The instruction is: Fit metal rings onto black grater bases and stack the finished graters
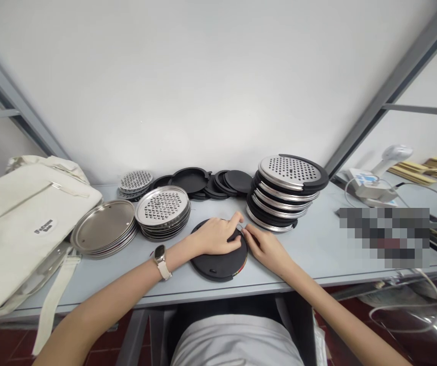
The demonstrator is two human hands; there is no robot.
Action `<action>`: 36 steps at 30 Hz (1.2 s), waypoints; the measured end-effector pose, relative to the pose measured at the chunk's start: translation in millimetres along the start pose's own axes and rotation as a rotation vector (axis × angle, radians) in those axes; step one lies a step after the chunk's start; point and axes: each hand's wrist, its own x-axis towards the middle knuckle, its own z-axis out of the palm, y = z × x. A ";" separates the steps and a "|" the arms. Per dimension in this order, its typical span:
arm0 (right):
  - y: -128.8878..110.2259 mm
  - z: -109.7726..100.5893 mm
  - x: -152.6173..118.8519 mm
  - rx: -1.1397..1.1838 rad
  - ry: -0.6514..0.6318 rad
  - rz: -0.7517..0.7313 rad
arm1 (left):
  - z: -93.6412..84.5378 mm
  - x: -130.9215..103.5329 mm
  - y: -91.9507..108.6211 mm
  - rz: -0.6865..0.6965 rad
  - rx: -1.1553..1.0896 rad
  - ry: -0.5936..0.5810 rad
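A black round cover (211, 262) lies on the table in front of me, with a red and yellow strip showing along its right edge. My left hand (222, 235) presses on its upper part, fingers bent at the far right rim and holding it down. At that same rim, my right hand (263, 248) is closed in a pinch, fingertips meeting the left hand's. Between them shows a small thin glint, too small to name. Just beyond my right hand rises a stack of perforated metal discs with black rims (289, 172).
Left of the cover stand stacked grater discs (163, 207) and plain metal plates (104, 227). More black covers (190, 181) and small grater discs (136, 180) lie along the wall. A white bag (23, 223) occupies the left end; a white handheld scanner (391, 157) stands at right.
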 end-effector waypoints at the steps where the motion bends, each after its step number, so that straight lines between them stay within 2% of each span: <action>1: 0.0 -0.3 0.1 -0.009 -0.016 -0.012 | 0.0 -0.2 0.3 0.003 0.000 -0.002; 7: -0.7 -3.2 -0.3 -0.023 -0.050 -0.044 | 0.3 0.1 0.0 0.011 0.000 -0.020; 13: -2.8 -5.3 -1.3 0.021 -0.076 -0.046 | -3.0 -0.4 1.6 0.092 0.006 -0.025; 36: -2.0 -2.9 -1.7 -0.001 -0.035 -0.020 | -3.6 -0.8 3.6 0.054 -0.010 -0.053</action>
